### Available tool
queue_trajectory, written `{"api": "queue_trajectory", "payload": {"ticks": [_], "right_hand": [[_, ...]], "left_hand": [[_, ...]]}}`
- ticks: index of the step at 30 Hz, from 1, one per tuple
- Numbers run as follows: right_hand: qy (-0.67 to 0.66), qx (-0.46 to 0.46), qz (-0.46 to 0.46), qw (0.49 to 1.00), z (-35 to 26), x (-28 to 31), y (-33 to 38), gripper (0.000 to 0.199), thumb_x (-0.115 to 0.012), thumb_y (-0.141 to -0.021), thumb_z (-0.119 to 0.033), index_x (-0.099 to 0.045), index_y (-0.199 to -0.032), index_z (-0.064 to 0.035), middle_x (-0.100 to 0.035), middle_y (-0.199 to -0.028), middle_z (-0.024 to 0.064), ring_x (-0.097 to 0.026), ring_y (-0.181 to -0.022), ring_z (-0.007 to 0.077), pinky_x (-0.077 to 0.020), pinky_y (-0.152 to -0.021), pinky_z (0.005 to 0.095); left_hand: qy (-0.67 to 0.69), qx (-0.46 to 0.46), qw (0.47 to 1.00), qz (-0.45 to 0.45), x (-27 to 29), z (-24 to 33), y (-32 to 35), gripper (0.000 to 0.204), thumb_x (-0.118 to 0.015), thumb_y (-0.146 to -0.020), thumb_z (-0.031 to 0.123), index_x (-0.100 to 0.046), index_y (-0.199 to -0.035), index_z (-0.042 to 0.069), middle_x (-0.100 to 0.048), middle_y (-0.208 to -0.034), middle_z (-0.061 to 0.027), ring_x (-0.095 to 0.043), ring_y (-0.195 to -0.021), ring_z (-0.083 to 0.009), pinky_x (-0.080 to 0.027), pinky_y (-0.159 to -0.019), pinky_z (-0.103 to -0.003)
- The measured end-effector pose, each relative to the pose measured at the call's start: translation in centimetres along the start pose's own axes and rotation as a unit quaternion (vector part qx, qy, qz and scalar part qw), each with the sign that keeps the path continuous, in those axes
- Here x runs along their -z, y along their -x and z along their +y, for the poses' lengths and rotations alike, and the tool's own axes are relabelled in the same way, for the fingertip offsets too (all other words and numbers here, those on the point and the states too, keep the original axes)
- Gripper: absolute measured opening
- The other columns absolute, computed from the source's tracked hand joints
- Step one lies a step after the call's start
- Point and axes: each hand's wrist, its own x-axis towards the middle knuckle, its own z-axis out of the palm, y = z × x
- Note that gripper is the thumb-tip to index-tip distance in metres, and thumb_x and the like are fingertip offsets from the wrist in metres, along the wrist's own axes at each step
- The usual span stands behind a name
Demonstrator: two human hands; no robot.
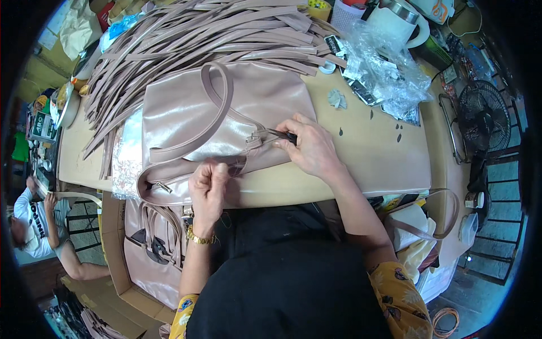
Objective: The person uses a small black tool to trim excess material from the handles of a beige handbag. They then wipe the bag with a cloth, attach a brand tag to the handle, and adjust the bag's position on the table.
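A dusty-pink handbag (265, 90) lies on the table in front of me, its looped strap (224, 101) arching over the front panel. My right hand (310, 144) grips small dark thread snips (284, 135), their tips pointing left at the strap's metal ring (254, 138) near the bag's top edge. Just left of that ring, my left hand (209, 185) is closed in a fist beside the bag's opening; whatever its fingers hold is hidden. A zipper pull (164, 186) shows at the bag's left end.
A heap of pink straps (209, 34) covers the far side of the table. Clear plastic packets (389, 68) and a white jug (398, 22) stand far right. Below left is a carton (116, 248) of pink bags. Another person (36, 220) is at far left; a fan (484, 116) stands right.
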Motion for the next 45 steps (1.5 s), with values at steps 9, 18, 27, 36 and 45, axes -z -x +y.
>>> {"api": "queue_trajectory", "payload": {"ticks": [9,18,27,36,45], "right_hand": [[0.003,0.008,0.023,1.0,0.1,-0.5,-0.2,0.025,-0.076,-0.082,-0.018,-0.069,-0.103,-0.0047,-0.062,-0.092,0.012,-0.065,-0.085,0.0315,-0.0487,-0.073,0.0418],[-0.025,0.03,-0.009,0.999,-1.4,-2.3,-3.4,0.031,-0.078,-0.082,-0.026,-0.069,-0.103,-0.0046,-0.07,-0.083,0.0095,-0.068,-0.077,0.0255,-0.0508,-0.07,0.0362],[-0.26,-0.032,-0.131,0.956,0.8,-2.7,-5.0,0.023,-0.069,-0.093,-0.02,-0.065,-0.106,-0.0013,-0.064,-0.081,0.0002,-0.059,-0.074,0.0078,-0.049,-0.071,0.0249],[-0.023,0.06,0.112,0.992,-1.6,0.0,2.0,0.033,-0.072,-0.084,-0.015,-0.06,-0.114,-0.0084,-0.051,-0.107,0.0102,-0.06,-0.093,0.0332,-0.0499,-0.079,0.0451],[0.067,0.165,0.182,0.967,-1.0,-2.8,1.9,0.037,-0.077,-0.072,-0.008,-0.063,-0.107,-0.0102,-0.054,-0.099,0.0069,-0.061,-0.084,0.0279,-0.0486,-0.073,0.0406]], "left_hand": [[-0.246,-0.278,0.927,0.049,-4.6,2.7,-1.6,0.031,-0.083,-0.073,0.004,-0.066,-0.099,-0.001,-0.065,-0.115,-0.0127,-0.065,-0.072,-0.0182,-0.055,-0.062,-0.03],[-0.286,-0.343,0.89,0.098,-5.6,0.6,-2.0,0.013,-0.074,-0.077,-0.005,-0.065,-0.085,-0.002,-0.066,-0.102,-0.0141,-0.061,-0.087,-0.0285,-0.052,-0.071,-0.036],[-0.285,-0.366,0.886,-0.008,-6.5,2.0,-1.3,0.013,-0.069,-0.081,-0.004,-0.06,-0.089,0.002,-0.062,-0.11,-0.0168,-0.065,-0.09,-0.0337,-0.053,-0.075,-0.042],[0.128,-0.055,0.989,-0.049,-4.4,-0.3,-5.2,0.02,-0.05,-0.105,0.017,-0.048,-0.099,-0.002,-0.062,-0.112,-0.015,-0.066,-0.101,-0.0195,-0.056,-0.087,-0.031],[0.177,0.029,0.972,-0.152,-2.6,0.9,-5.3,0.02,-0.06,-0.101,0.019,-0.053,-0.096,0.002,-0.052,-0.127,-0.0122,-0.057,-0.118,-0.019,-0.047,-0.098,-0.03]]}}
